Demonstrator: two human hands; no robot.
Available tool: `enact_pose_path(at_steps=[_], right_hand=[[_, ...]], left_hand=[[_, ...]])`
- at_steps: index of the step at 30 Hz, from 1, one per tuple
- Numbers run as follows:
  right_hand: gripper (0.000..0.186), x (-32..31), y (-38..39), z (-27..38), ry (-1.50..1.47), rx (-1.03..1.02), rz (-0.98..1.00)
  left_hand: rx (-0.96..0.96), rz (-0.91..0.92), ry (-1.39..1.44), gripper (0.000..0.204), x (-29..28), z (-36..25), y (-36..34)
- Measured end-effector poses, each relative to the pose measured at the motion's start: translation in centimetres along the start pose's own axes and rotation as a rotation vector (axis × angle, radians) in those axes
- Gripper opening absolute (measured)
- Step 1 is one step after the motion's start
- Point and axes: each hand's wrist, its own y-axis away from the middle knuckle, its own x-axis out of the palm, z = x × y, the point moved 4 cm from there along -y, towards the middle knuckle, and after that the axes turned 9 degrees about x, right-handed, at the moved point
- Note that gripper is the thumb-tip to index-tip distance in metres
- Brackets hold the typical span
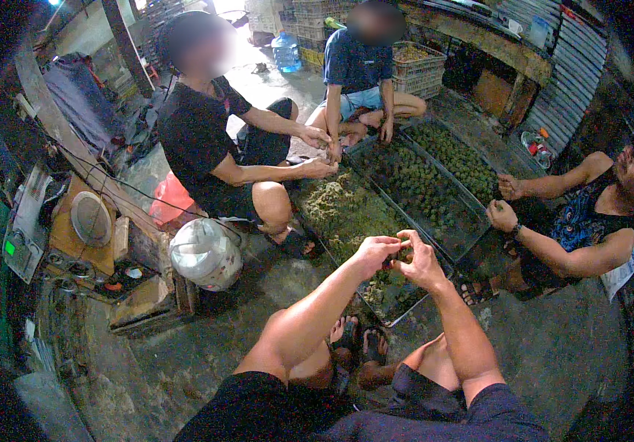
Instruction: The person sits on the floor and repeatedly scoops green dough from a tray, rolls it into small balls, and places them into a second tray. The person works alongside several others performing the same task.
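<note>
Hands meet over a long shallow tray [398, 313] on the concrete floor: the left hand [374, 252] and the right hand [419, 259] both curl their fingers around a small green piece [396, 255], pinched between them just above the tray's near end. Heaps of pale green plant bits [346, 210] fill that tray, and a second tray of darker green lumps [424, 184] lies beside it. Three other people sit around the trays, and a white sack [206, 254] rests to the left.
</note>
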Motion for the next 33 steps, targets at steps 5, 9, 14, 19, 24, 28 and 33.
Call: enact_pose_path(at_steps=[5, 9, 14, 19, 24, 28, 33], right_hand=[[0.043, -0.8, -0.5, -1.2, -0.147, -0.089, -0.06], [0.04, -0.9, -0.7, -1.2, -0.086, -0.097, -0.094], [0.035, -0.6, -0.4, 0.1, -0.103, -0.137, -0.181], [0.027, -0.2, -1.2, -3.2, -0.485, 0.01, -0.083], [0.025, -0.1, -1.3, -4.4, -0.648, 0.139, 0.039], [0.028, -0.4, -1.5, -5.0, -1.104, 0.403, 0.059], [0.031, -1.0, -1.8, -9.0, -1.459, 0.595, 0.28]], left_hand=[[0.03, -0.126, 0.049, 0.028, 1.3, -2.1, 1.4], [0.065, -0.108, -0.038, 0.029, 0.8, -1.3, 0.4], [0.196, -0.117, -0.067, 0.027, -0.3, -0.4, -0.9], [0.171, -0.081, -0.046, 0.028, 1.0, -1.4, -0.2], [0.159, -0.014, -0.035, 0.028, 1.4, -1.7, 0.4], [0.103, -0.088, 0.142, 0.03, 1.4, -2.1, 0.5], [-0.115, -0.173, 0.354, 0.042, 1.4, -1.9, 0.2]])
